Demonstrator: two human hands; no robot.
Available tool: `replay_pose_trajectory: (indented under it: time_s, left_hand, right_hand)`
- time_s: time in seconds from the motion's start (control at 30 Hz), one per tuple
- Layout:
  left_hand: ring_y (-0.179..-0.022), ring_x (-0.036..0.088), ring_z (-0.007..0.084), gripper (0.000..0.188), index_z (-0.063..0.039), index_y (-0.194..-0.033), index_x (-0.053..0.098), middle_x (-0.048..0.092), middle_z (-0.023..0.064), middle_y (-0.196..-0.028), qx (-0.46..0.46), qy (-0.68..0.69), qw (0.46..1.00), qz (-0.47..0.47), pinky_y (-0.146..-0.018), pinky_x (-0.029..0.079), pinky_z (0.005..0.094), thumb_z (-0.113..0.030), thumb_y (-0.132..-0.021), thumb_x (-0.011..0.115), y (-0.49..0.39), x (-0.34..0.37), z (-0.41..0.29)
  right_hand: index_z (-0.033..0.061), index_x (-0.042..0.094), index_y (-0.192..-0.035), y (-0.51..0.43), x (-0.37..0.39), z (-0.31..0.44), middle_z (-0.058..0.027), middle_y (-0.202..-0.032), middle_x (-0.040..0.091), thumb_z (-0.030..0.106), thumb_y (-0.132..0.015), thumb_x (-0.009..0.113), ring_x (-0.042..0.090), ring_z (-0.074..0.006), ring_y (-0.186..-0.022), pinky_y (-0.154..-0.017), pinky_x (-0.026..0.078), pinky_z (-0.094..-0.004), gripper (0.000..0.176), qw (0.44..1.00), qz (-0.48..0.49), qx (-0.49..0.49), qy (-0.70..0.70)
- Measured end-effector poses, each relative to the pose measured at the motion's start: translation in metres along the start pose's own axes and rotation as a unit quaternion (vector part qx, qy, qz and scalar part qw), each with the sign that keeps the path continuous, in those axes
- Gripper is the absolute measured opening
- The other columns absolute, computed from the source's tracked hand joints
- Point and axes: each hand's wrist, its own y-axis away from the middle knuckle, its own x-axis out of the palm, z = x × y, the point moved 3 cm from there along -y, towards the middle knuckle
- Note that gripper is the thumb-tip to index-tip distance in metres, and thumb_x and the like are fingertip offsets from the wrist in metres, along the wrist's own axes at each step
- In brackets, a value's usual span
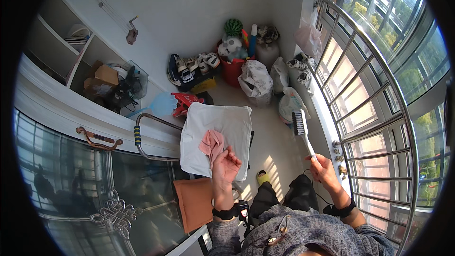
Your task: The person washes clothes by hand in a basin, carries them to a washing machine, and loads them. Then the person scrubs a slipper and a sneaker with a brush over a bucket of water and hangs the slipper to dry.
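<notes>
My right hand (322, 171) grips the lower handle of a long white brush (306, 133), whose head carries dark and pale bristles. The brush is raised above the floor, bristles facing left. My left hand (226, 163) is turned palm up with loosely curled fingers, and nothing shows in its palm. It hovers over or rests at the near edge of a white cloth cover (234, 124) spread on a squarish top with a curved metal handle. A crumpled pink cloth (212, 143) lies on this cover, its lower end partly hidden beside my left hand.
An orange-brown cushion (193, 204) is beside my left forearm. Metal window railings (376, 113) run along my right. Ahead are a red bucket (231, 73) of toys, stuffed bags (256, 83) and a shoe rack (192, 73). Left are a glass door (142, 188) and open shelves (80, 64).
</notes>
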Motion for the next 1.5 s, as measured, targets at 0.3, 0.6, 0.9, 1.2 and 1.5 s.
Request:
replay_pose_trajectory:
  time_s: [0.3,0.6,0.9,1.2,1.5]
  left_hand:
    - [-0.067,0.053,0.0141,0.018,-0.006,-0.103,0.062,0.057,0.0016,-0.075,-0.013,0.011,1.000,0.025,-0.069,0.045,0.0308,-0.009,-0.088,0.052,-0.172,0.118,-0.031]
    - [-0.073,0.057,0.0155,0.023,-0.004,-0.105,0.062,0.059,0.0045,-0.080,0.042,0.022,0.999,-0.009,-0.071,0.047,0.0320,-0.006,-0.085,0.052,-0.310,0.191,-0.088]
    - [-0.089,0.060,0.0230,0.029,-0.002,-0.111,0.059,0.059,0.0126,-0.099,0.121,-0.049,0.981,-0.142,-0.079,0.052,0.0363,-0.010,-0.083,0.057,-0.401,0.229,-0.178]
    - [-0.062,0.060,0.0199,0.031,-0.011,-0.113,0.057,0.058,0.0040,-0.074,0.160,-0.157,0.926,-0.304,-0.062,0.054,0.0373,-0.014,-0.083,0.063,-0.608,0.161,-0.302]
    - [-0.087,0.056,0.0214,0.045,-0.014,-0.130,0.048,0.052,0.0087,-0.114,0.078,-0.355,0.859,-0.360,-0.070,0.052,0.0385,-0.015,-0.086,0.061,-0.786,0.062,-0.367]
  right_hand:
    - [0.0020,0.059,-0.104,-0.155,-0.041,0.089,0.0067,-0.056,0.038,0.029,-0.099,0.048,0.032,-0.0021,-0.043,-0.038,0.025,-0.0192,0.029,0.999,0.030,-0.001,-0.020]
    - [0.0002,0.063,-0.104,-0.310,-0.074,0.159,0.0021,-0.063,0.049,0.027,-0.097,0.051,0.042,-0.0052,-0.058,-0.052,0.038,-0.0245,0.030,0.979,0.120,-0.009,0.166]
    - [-0.0008,0.062,-0.105,-0.353,-0.076,0.177,0.0031,-0.062,0.047,0.026,-0.098,0.051,0.040,-0.0039,-0.057,-0.050,0.036,-0.0233,0.030,0.994,0.050,-0.025,0.090]
    - [0.0017,0.064,-0.108,-0.477,-0.035,0.208,0.0036,-0.063,0.048,0.026,-0.096,0.052,0.044,-0.0039,-0.058,-0.052,0.037,-0.0224,0.029,0.986,0.034,0.073,0.144]
    - [-0.0010,0.062,-0.108,-0.590,-0.003,0.206,0.0054,-0.059,0.045,0.020,-0.097,0.050,0.039,-0.0020,-0.050,-0.045,0.032,-0.0206,0.027,0.959,-0.051,0.261,0.102]
